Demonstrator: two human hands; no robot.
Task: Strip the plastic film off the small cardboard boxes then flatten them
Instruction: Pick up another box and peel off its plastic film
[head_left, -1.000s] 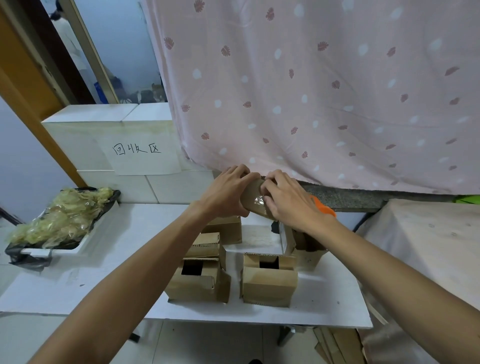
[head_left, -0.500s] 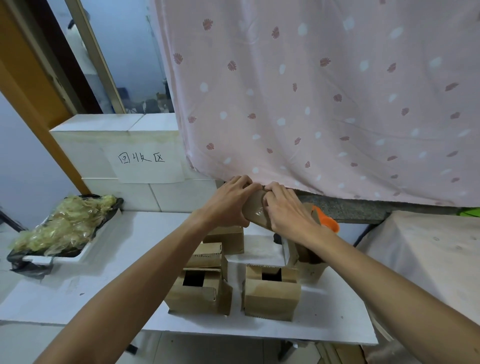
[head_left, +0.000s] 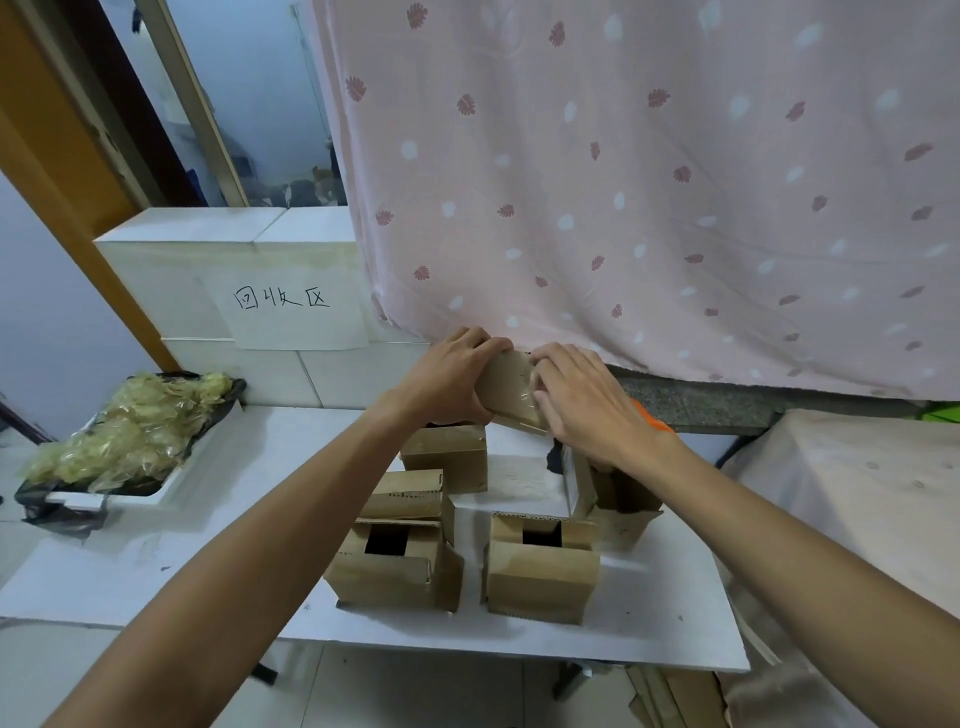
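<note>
step in hand: film removal from one box. the held box (head_left: 506, 387) is in the air above the far edge of the bench (head_left: 156, 571), tilted, just below the hem of the curtain (head_left: 623, 208). the left hand (head_left: 447, 379) grips its left end, fingers (head_left: 483, 339) curled over the top. the right hand (head_left: 582, 400) covers the right end, its fingers curled onto the face where the plastic film (head_left: 527, 402) shines; whether a film edge is pinched cannot be told. procedure: brace the box with the left hand, find a loose seam, and pull the film along the face at a low angle so the cardboard does not tear. further boxes (head_left: 540, 577) stand mid-bench. judging by its contents, stripped film belongs in the tray (head_left: 130, 431) at the left edge.
</note>
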